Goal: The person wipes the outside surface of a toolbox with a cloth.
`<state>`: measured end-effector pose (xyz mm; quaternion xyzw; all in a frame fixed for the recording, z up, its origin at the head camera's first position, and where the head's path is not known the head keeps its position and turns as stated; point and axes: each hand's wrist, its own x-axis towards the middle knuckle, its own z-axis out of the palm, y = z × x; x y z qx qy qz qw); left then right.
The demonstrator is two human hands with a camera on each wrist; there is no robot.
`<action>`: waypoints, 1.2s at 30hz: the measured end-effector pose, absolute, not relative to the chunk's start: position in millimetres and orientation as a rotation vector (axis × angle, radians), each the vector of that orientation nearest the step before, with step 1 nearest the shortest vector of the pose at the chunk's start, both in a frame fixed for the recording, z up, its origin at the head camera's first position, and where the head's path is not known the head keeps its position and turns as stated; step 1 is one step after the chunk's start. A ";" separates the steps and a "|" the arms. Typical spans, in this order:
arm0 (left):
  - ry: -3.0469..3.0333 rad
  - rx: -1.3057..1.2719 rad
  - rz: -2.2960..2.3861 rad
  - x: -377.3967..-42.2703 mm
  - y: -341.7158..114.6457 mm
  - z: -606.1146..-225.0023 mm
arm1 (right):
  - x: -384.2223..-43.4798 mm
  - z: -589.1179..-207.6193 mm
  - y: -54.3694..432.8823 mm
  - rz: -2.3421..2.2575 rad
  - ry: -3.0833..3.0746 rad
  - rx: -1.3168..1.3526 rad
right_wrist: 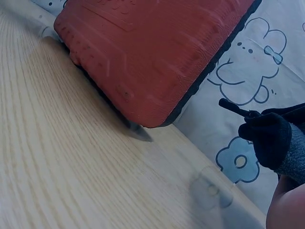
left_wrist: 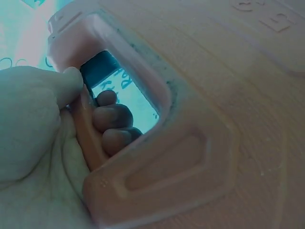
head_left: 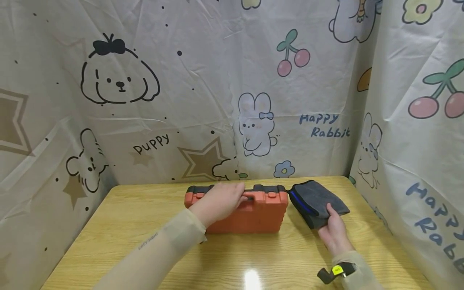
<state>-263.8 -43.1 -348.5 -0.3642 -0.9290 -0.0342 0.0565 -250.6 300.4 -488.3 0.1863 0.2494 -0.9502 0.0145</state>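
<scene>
My left hand (head_left: 222, 203) grips the handle of an orange-red plastic carrying case (head_left: 246, 219), which stands upright on its long edge with the handle on top. Close up in the left wrist view, several fingers curl through the opening of the case's handle (left_wrist: 88, 138). A shadow shows beneath the case (right_wrist: 157, 62) in the right wrist view; I cannot tell whether it touches the table. To the right, my right hand (head_left: 335, 233) holds a dark grey soft pouch (head_left: 319, 197) with black edging and a blue line, thumb on top. Its other fingers are hidden under the pouch.
A light wood-grain table (head_left: 145, 225) lies under both hands. Behind it and at the sides hang white cloth sheets (head_left: 203, 80) with cartoon prints. A black strap with a yellow label (head_left: 337, 270) sits on the right wrist.
</scene>
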 end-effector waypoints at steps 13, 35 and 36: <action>-2.761 -1.107 -0.037 -237.4 -46.4 -356.8 | -250.0 -487.8 300.3 -2.941 0.759 0.576; -2.602 -1.148 0.318 -210.5 -35.1 -414.3 | -251.0 -488.6 298.0 -2.946 0.755 0.586; -2.607 -1.149 0.325 -210.1 -35.0 -418.3 | -251.0 -488.9 297.9 -2.947 0.751 0.588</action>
